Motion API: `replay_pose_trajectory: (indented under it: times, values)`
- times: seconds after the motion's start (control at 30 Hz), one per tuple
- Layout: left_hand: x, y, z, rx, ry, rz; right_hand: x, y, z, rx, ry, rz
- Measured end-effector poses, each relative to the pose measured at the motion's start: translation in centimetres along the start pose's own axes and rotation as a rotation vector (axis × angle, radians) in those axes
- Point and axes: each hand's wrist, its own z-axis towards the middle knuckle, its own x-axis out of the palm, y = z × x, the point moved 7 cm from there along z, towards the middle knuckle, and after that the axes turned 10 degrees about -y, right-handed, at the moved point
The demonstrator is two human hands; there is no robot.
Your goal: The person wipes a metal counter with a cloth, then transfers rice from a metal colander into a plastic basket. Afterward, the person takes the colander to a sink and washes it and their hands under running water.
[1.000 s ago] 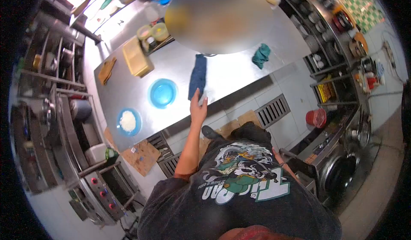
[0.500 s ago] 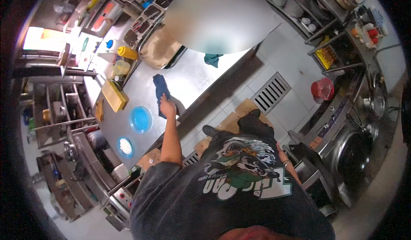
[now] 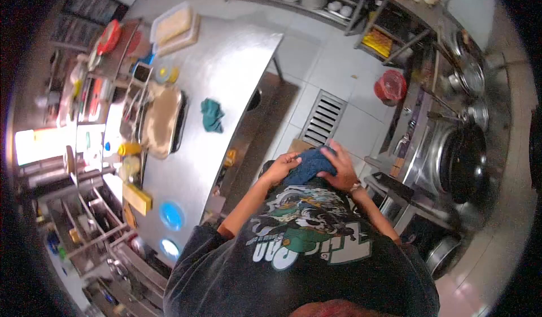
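Observation:
A dark blue cloth (image 3: 306,168) is bunched up in front of my shirt, off the table. My left hand (image 3: 280,169) pinches its left end between thumb and fingers. At the cloth's right end, my right hand (image 3: 342,171) has its fingers stretched and apart, lying against the fabric, slightly blurred. On the steel table (image 3: 195,167) to my left lies a crumpled green cloth (image 3: 212,115), touched by neither hand.
Along the table's far-left side are a large covered tray (image 3: 162,122), a yellow block (image 3: 137,198) and a blue bowl (image 3: 171,215). A floor grate (image 3: 323,118) lies ahead. To the right stand a red basket (image 3: 390,86) and a stove with a large wok (image 3: 464,164).
My left hand has lifted the blue cloth off the table and brought it in front of my body. My right hand has come up from my side to the cloth. The view has turned.

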Motion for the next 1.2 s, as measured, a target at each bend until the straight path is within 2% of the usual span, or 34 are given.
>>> replay_pose_trajectory:
  times: [0.03, 0.07, 0.1, 0.17, 0.2, 0.23, 0.3, 0.33, 0.37, 0.4, 0.47, 0.5, 0.53, 0.6, 0.63, 0.7, 0.73, 0.8, 0.83, 0.87, 0.9, 0.93, 0.97, 1.0, 1.03, 1.07, 1.13, 1.17, 1.2]
  values:
    - [0.9, -0.4, -0.1, -0.074, 0.079, -0.032, 0.8, 0.4, -0.1, -0.085, 0.033, 0.082]
    - [1.0, -0.5, 0.5, -0.051, 0.122, 0.025, 1.4, 0.6, -0.3, -0.178, 0.071, 0.165]
    - [1.3, -1.6, 0.2, -0.047, 0.138, 0.038, 1.7, 0.2, -0.5, -0.176, 0.053, 0.154]
    - [2.5, -6.3, -1.7, 0.288, 0.177, 0.513, 3.0, -2.1, -1.4, 0.096, 0.06, 0.196]
    - [2.8, -7.8, -2.4, 0.38, 0.18, 0.627, 3.0, -2.9, -1.6, 0.192, -0.014, 0.178]
    - [2.6, -8.4, -2.7, 0.382, 0.197, 0.629, 2.3, -2.3, -1.3, 0.201, -0.026, 0.168]
    - [1.2, -8.6, -2.5, 0.349, 0.12, 0.887, 1.4, -4.4, -2.4, 0.748, -0.069, 0.296]
    - [-0.6, -7.6, -1.5, 0.338, 0.065, 1.007, 1.6, -4.4, -2.7, 0.758, -0.069, 0.291]
    - [-2.4, -6.9, -0.9, 0.34, 0.075, 1.011, 0.6, -4.5, -1.9, 0.624, -0.217, 0.203]
    - [-4.0, -8.1, -1.0, 0.491, -0.04, 1.098, -0.5, -4.1, -1.5, 0.491, -0.36, 0.111]
    - [-8.5, -9.9, -0.2, 0.782, -0.295, 1.239, -1.7, -3.7, -1.0, 0.441, -0.392, 0.008]
    - [-11.3, -11.0, 0.3, 0.75, -0.465, 1.312, -2.6, -3.3, -0.5, 0.378, -0.414, -0.094]
    - [-13.9, -12.6, 0.3, 0.698, -0.592, 1.222, -3.0, -3.1, -0.5, 0.377, -0.421, -0.101]
    - [-20.0, -12.5, 1.2, 0.831, -0.967, 1.439, -2.2, -4.4, -1.6, 0.664, -0.275, -0.054]
    - [-22.5, -12.2, 2.0, 0.599, -1.051, 1.542, -1.9, -4.3, -1.6, 0.667, -0.282, -0.058]
    - [-26.5, -10.4, 2.6, 0.588, -1.072, 1.508, -0.8, -4.6, -1.5, 0.692, -0.266, -0.004]
    - [-26.3, -10.5, 1.7, 0.596, -1.066, 1.508, -0.2, -4.7, -1.5, 0.666, -0.251, -0.015]
    - [-27.3, -9.6, 0.2, 0.331, -0.897, 1.438, 0.6, -4.5, -0.8, 0.591, -0.286, 0.044]
    - [-28.1, -8.3, -0.9, 0.557, -0.894, 1.383, 0.9, -4.3, 0.1, 0.501, -0.315, 0.104]
    - [-29.0, -7.6, -2.4, 0.578, -0.881, 1.287, 1.7, -5.1, -0.1, 0.634, -0.311, 0.141]
    - [-29.6, -7.4, -4.3, 0.639, -0.976, 1.257, 2.3, -5.4, 0.5, 0.62, -0.328, 0.149]
    - [-30.9, -7.4, -5.5, 0.531, -1.043, 1.271, 3.0, -6.1, 0.7, 0.646, -0.361, 0.227]
    - [-32.9, -7.1, -6.6, 0.617, -1.14, 1.254, 3.5, -6.6, 0.7, 0.678, -0.395, 0.303]
    - [-33.9, -8.4, -7.3, 0.59, -1.231, 1.261, 3.7, -7.0, 0.9, 0.687, -0.411, 0.305]
    - [-34.2, -9.6, -8.9, 0.551, -1.321, 1.27, 4.1, -7.3, 1.8, 0.695, -0.398, 0.448]
    - [-33.6, -10.8, -9.3, 0.546, -1.308, 1.283, 4.4, -7.6, 2.5, 0.701, -0.381, 0.592]
    - [-32.4, -14.5, -9.5, 0.448, -1.594, 1.468, 4.4, -8.8, 3.4, 0.696, -0.387, 0.691]
    - [-32.1, -15.9, -8.2, 0.533, -1.504, 1.39, 4.2, -9.4, 4.2, 0.672, -0.393, 0.787]
    - [-30.8, -17.5, -6.4, 0.743, -1.427, 1.398, 3.5, -9.8, 5.3, 0.671, -0.407, 0.785]
